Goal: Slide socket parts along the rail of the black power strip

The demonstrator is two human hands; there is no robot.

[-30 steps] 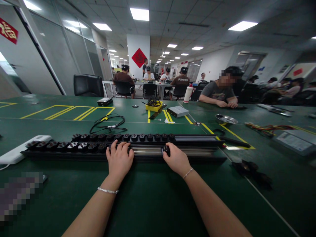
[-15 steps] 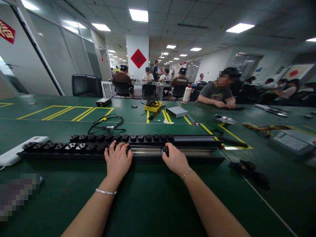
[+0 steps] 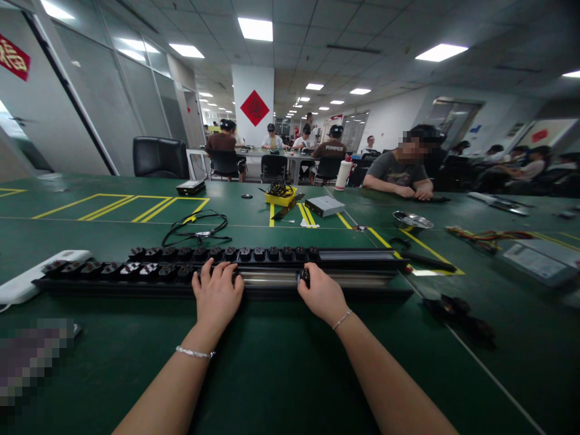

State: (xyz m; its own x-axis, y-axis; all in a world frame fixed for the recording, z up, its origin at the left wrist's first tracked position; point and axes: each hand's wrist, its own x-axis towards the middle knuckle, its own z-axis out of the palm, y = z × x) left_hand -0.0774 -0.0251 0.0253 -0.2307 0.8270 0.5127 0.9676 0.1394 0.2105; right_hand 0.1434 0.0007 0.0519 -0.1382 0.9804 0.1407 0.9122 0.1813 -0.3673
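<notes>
Two long black rails lie side by side across the green table [image 3: 254, 356]. The near rail [image 3: 113, 290] carries a row of small black modules [image 3: 111, 270] on its left part, and the far rail [image 3: 362, 256] carries another row. My left hand [image 3: 218, 296] rests over the near rail with its fingers apart, touching the modules at the right end of that row. My right hand [image 3: 321, 291] pinches a black module [image 3: 305, 278] at the near rail, right of a bare metallic stretch.
A white power strip [image 3: 67, 260] lies at the left, and black cables [image 3: 199, 228] lie behind the rails. Further off are a yellow basket [image 3: 279, 198] and a metal bowl [image 3: 412, 220]. Dark parts [image 3: 457, 317] lie at the right. A person [image 3: 401, 169] sits across the table.
</notes>
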